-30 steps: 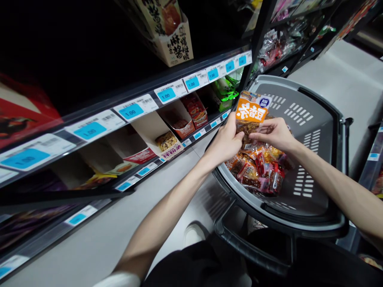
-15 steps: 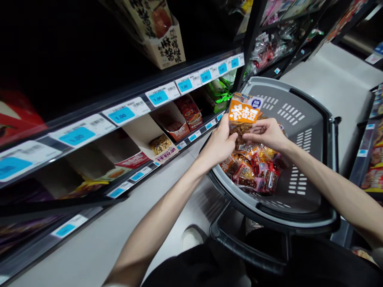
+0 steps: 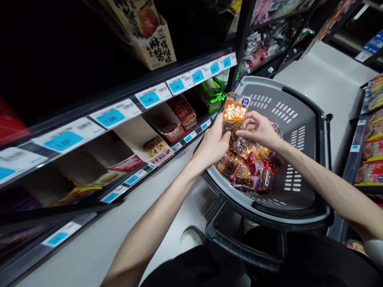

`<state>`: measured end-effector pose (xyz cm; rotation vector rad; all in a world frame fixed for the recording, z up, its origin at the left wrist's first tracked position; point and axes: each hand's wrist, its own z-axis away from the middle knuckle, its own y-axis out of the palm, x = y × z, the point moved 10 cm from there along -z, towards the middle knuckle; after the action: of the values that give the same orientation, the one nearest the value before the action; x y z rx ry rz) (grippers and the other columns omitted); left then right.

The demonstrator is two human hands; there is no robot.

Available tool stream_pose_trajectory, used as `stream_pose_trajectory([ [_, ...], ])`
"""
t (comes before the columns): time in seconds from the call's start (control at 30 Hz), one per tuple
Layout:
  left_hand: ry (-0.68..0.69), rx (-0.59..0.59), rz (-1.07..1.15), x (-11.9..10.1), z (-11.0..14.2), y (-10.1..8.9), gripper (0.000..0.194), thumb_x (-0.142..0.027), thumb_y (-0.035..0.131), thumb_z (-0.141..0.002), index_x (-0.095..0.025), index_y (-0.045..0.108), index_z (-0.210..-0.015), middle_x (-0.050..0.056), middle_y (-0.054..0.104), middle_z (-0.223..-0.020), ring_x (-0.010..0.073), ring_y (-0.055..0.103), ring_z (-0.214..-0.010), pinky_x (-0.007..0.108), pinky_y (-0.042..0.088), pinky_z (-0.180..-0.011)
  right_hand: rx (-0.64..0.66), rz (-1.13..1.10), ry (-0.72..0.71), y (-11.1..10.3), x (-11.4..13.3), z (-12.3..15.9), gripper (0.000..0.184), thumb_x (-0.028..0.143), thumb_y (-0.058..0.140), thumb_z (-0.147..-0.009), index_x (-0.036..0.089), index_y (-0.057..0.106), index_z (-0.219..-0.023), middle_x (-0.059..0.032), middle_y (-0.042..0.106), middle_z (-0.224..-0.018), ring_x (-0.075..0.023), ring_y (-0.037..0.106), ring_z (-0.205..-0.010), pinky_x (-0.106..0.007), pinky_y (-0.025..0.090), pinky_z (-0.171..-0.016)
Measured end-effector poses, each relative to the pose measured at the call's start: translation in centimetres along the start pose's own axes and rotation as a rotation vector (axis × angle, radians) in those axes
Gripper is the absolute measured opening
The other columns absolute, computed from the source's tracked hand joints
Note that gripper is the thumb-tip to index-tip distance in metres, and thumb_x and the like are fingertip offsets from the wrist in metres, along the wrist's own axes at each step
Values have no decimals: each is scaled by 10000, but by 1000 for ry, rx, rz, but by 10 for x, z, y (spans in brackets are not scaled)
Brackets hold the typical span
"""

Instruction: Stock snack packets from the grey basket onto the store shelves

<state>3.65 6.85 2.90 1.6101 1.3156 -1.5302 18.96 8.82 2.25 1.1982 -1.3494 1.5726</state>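
Over the shopping basket's near left side, my left hand [image 3: 213,139] grips a snack packet [image 3: 235,113] by its left edge, thumb across the front. The packet has an orange label with white characters and a clear lower part showing brown food. My right hand [image 3: 261,129] is at its right edge, fingers curled and thumb against the clear part. Beneath both hands, several small snack packets [image 3: 243,179] in red, orange and clear wrappers are heaped in the grey basket [image 3: 305,115].
On the left, a dark shelf [image 3: 191,87] carries blue-and-white price tags and open snack cartons [image 3: 157,149]. The basket's black handle [image 3: 245,251] points toward me. Another shelf with colourful packets [image 3: 374,155] stands on the right. A white shoe [image 3: 190,240] is on the pale floor.
The view has shifted slightly, so shelf, basket and hands appear a little further left. Both hands stay at the packet; the right fingers look slightly more curled.
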Motion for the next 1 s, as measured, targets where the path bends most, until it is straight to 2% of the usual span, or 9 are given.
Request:
stream_pose_trajectory([
  [0.1, 4, 4, -1, -4, -1, -1, 676, -90, 480, -956, -212, 427, -1618, 94, 545, -1637, 261, 491, -1554, 498, 342, -1342, -89, -83, 31, -6, -12, -1, 700, 505, 1022, -620, 259, 518, -1039, 61, 625, -832, -97, 625, -623, -218, 529, -518],
  [0.23, -14, 35, 15, -5, -2, 1, 679, -92, 462, -952, -249, 491, -1612, 35, 527, -1661, 244, 490, -1556, 477, 330, -1354, 75, -233, 91, 12, -25, -2, 635, 631, 931, -730, 251, 629, -1142, -11, 732, -1025, -166, 723, -857, -310, 652, -729],
  [0.33, -3, 38, -6, -9, -1, 0, 607, -98, 428, -972, -261, 609, -1528, 12, 527, -1660, 231, 479, -1564, 487, 319, -1360, 144, -306, 134, 19, -27, 0, 634, 752, 830, -784, 265, 698, -1167, -39, 772, -1090, -211, 734, -956, -368, 649, -819],
  [0.5, 34, 67, -153, -15, 2, 2, 558, -59, 488, -918, -252, 729, -1383, 9, 431, -1725, 261, 375, -1626, 545, 232, -1381, 171, -355, 191, 23, -18, 7, 835, 969, 574, -806, 279, 723, -1252, -94, 794, -1174, -321, 706, -1155, -512, 599, -979],
  [0.57, 43, 76, -173, -15, 2, 2, 543, -56, 484, -914, -241, 750, -1350, 23, 412, -1735, 271, 368, -1630, 554, 239, -1377, 179, -374, 167, 26, -12, 8, 821, 956, 592, -810, 278, 725, -1253, -100, 792, -1190, -331, 695, -1179, -535, 587, -1010],
  [0.73, 57, 86, -201, -16, 3, 3, 469, -93, 515, -928, -236, 783, -1285, 44, 455, -1709, 288, 458, -1577, 549, 287, -1361, 155, -357, 136, 24, -15, 4, 630, 745, 863, -750, 232, 744, -1097, -92, 789, -1179, -300, 702, -1129, -527, 566, -1074],
  [0.87, 52, 80, -175, -20, 5, 2, 457, -101, 519, -935, -232, 765, -1297, 62, 484, -1690, 288, 485, -1558, 550, 336, -1337, 126, -384, 117, 21, -15, 2, 598, 696, 879, -758, 229, 739, -1105, -81, 785, -1224, -298, 691, -1193, -523, 542, -1123],
  [0.93, 40, 65, -157, -19, 5, 1, 437, -109, 521, -945, -226, 751, -1298, 77, 508, -1673, 291, 525, -1522, 537, 397, -1304, 137, -397, 114, 23, -13, 2, 566, 662, 881, -772, 226, 739, -1104, -84, 792, -1199, -292, 699, -1197, -508, 550, -1119],
  [1.0, 20, 44, -88, -15, 3, 1, 451, -129, 531, -959, -227, 687, -1371, 102, 535, -1645, 282, 604, -1432, 504, 511, -1212, 141, -399, 111, 23, -11, 2, 530, 631, 892, -773, 226, 744, -1082, -79, 802, -1160, -283, 713, -1175, -493, 558, -1113],
])
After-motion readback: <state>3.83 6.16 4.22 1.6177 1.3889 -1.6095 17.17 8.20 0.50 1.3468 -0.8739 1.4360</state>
